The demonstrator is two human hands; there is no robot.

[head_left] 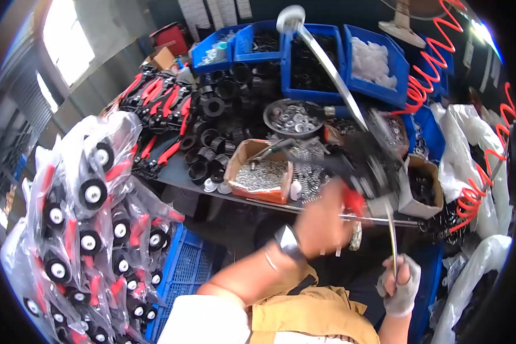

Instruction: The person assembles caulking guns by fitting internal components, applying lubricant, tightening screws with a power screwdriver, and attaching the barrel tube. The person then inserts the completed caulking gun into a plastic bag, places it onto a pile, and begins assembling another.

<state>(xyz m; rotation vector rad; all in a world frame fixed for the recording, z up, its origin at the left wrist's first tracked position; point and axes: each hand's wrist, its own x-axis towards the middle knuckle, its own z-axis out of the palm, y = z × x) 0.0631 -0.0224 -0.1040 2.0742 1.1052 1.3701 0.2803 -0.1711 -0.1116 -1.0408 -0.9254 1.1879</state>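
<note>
A long metal rod (339,77) with a white round cap (291,18) at its far end slants across the bench. A black fitting (375,166) with a red part sits around the middle of the rod, blurred by motion. My left hand (325,221), bare with a band at the wrist, closes on this fitting by its red part; its fingertips are smeared. Lower right, my right hand (401,286) in a pale fingerless glove grips the rod's near end. Beneath, a carton of small metal pins (261,175) and a heap of springs (308,172) lie close to the left hand.
Blue bins (378,97) line the bench's back. A bowl of washers (295,118), black rings (212,143) and red-handled black parts (155,103) crowd the bench. Bagged black wheels (92,195) pile up at left beside a blue crate (180,275). Red coiled hoses (424,80) hang at right.
</note>
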